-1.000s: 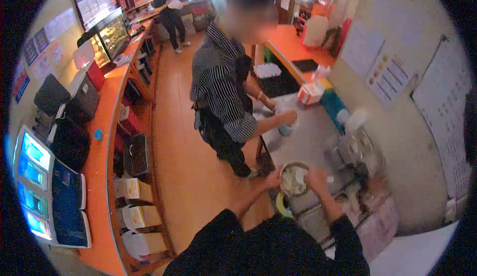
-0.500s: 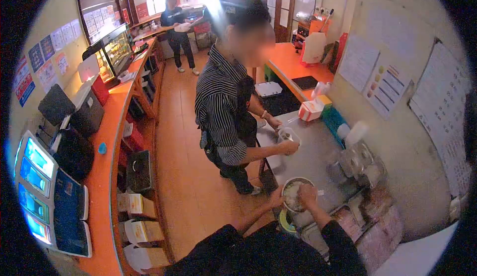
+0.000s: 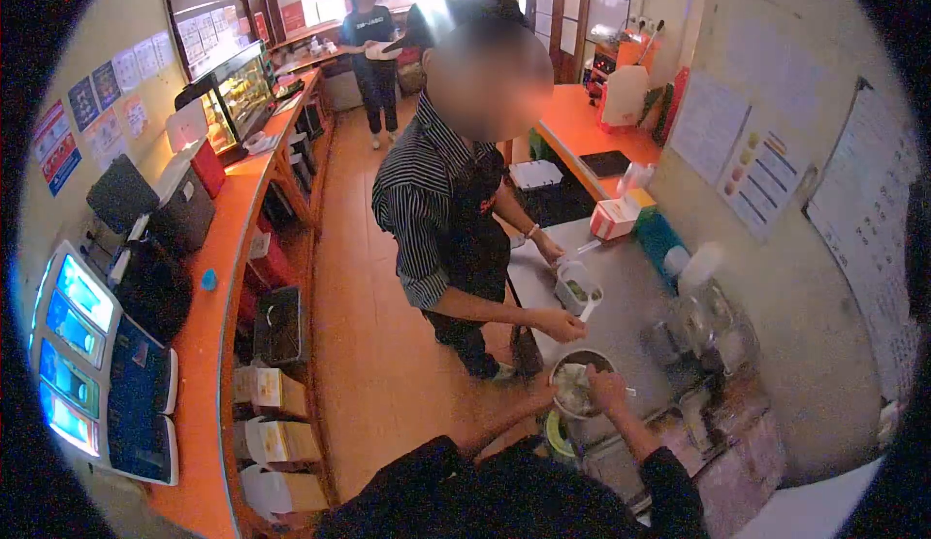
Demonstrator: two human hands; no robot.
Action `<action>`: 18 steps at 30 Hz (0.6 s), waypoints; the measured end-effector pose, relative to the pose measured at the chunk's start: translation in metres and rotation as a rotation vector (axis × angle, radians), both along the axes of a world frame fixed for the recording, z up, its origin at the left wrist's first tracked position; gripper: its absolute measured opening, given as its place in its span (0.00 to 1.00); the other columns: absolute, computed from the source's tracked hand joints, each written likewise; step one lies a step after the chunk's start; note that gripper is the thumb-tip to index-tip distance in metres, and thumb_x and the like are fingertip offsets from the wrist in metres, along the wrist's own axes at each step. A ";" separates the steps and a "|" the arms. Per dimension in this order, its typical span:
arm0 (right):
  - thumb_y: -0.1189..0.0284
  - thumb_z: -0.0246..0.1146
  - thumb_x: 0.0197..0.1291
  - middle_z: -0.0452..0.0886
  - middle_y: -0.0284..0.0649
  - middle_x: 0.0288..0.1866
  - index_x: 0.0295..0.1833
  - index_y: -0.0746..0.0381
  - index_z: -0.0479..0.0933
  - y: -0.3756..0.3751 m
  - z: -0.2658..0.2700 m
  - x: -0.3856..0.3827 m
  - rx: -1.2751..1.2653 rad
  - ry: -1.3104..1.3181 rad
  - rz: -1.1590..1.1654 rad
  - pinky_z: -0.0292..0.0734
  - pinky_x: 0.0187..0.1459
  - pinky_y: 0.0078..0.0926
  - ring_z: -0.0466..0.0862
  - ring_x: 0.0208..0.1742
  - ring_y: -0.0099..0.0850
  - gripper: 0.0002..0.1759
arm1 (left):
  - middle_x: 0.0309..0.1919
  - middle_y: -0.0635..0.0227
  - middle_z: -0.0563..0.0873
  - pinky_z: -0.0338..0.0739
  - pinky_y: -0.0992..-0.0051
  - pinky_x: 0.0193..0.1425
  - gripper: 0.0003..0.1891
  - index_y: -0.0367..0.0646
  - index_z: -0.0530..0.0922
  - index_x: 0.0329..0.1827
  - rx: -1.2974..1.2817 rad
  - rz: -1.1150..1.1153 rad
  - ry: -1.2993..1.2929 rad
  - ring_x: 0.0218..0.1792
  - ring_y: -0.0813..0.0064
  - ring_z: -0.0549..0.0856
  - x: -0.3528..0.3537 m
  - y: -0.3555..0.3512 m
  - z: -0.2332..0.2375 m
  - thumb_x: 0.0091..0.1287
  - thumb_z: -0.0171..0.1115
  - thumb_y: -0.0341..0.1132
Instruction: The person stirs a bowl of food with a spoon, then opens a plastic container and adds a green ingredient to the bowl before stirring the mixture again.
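Hands (image 3: 609,392) are at a round bowl (image 3: 586,356) of white lumps (image 3: 571,377).

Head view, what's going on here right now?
The wearer's left hand is at the rim of a bowl with pale contents, seemingly steadying it. The right hand is at the bowl's opposite side; whether it grips anything is unclear. Beside them, a co-worker in a striped shirt holds a white utensil by a small container at the metal counter. Another person stands in the background.
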State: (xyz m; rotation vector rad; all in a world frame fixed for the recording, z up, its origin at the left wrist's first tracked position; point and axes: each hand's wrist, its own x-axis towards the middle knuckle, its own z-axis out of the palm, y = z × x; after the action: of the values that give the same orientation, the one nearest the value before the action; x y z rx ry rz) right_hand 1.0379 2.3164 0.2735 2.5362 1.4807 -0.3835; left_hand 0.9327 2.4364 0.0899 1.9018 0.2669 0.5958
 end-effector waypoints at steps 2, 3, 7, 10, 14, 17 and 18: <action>0.70 0.58 0.49 0.78 0.54 0.37 0.60 0.62 0.62 -0.020 -0.024 -0.004 0.167 -0.029 0.074 0.74 0.38 0.43 0.80 0.38 0.45 0.29 | 0.47 0.55 0.75 0.73 0.64 0.49 0.24 0.35 0.65 0.57 -0.065 -0.010 -0.016 0.46 0.61 0.77 0.006 0.000 -0.001 0.56 0.55 0.32; 0.70 0.58 0.49 0.77 0.54 0.37 0.62 0.62 0.60 -0.027 -0.032 -0.007 0.335 -0.059 0.150 0.74 0.38 0.43 0.79 0.38 0.47 0.31 | 0.47 0.55 0.75 0.74 0.64 0.49 0.23 0.35 0.65 0.56 -0.092 -0.013 -0.026 0.46 0.62 0.77 0.007 -0.001 0.000 0.57 0.55 0.32; 0.69 0.57 0.50 0.78 0.52 0.34 0.62 0.61 0.59 -0.045 -0.051 -0.008 0.388 -0.221 0.138 0.74 0.39 0.44 0.79 0.37 0.47 0.32 | 0.45 0.56 0.76 0.75 0.65 0.45 0.21 0.36 0.66 0.55 -0.186 -0.040 -0.049 0.44 0.62 0.78 0.004 -0.011 0.001 0.59 0.54 0.32; 0.69 0.55 0.51 0.78 0.49 0.39 0.58 0.60 0.65 -0.053 -0.048 0.018 0.320 0.033 -0.088 0.73 0.40 0.45 0.79 0.40 0.45 0.26 | 0.44 0.56 0.77 0.76 0.66 0.43 0.19 0.36 0.67 0.54 -0.240 -0.044 -0.039 0.43 0.63 0.79 -0.002 -0.010 0.005 0.60 0.54 0.33; 0.69 0.56 0.49 0.79 0.49 0.38 0.47 0.60 0.74 -0.051 -0.031 0.029 0.235 -0.035 -0.287 0.73 0.40 0.44 0.80 0.40 0.46 0.17 | 0.42 0.57 0.78 0.78 0.67 0.40 0.17 0.36 0.68 0.52 -0.331 -0.030 -0.002 0.41 0.63 0.80 -0.017 -0.013 0.013 0.61 0.53 0.33; 0.69 0.57 0.47 0.80 0.49 0.36 0.40 0.62 0.77 -0.044 0.008 0.019 0.133 -0.021 -0.332 0.74 0.40 0.44 0.80 0.39 0.46 0.14 | 0.41 0.57 0.78 0.79 0.67 0.38 0.15 0.37 0.69 0.51 -0.342 -0.022 0.000 0.39 0.64 0.80 -0.017 -0.019 0.011 0.63 0.52 0.33; 0.69 0.57 0.47 0.80 0.49 0.35 0.37 0.62 0.78 -0.045 0.016 0.017 0.094 -0.004 -0.329 0.75 0.40 0.44 0.81 0.38 0.46 0.12 | 0.41 0.57 0.78 0.80 0.67 0.37 0.15 0.37 0.69 0.51 -0.327 -0.020 0.000 0.39 0.64 0.80 -0.014 -0.020 0.008 0.63 0.52 0.33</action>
State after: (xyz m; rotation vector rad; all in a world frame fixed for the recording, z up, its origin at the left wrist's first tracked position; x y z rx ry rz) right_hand 1.0554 2.2716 0.2892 2.8583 1.1021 -0.3611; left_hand 0.9183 2.4162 0.0977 1.5875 0.3244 0.5049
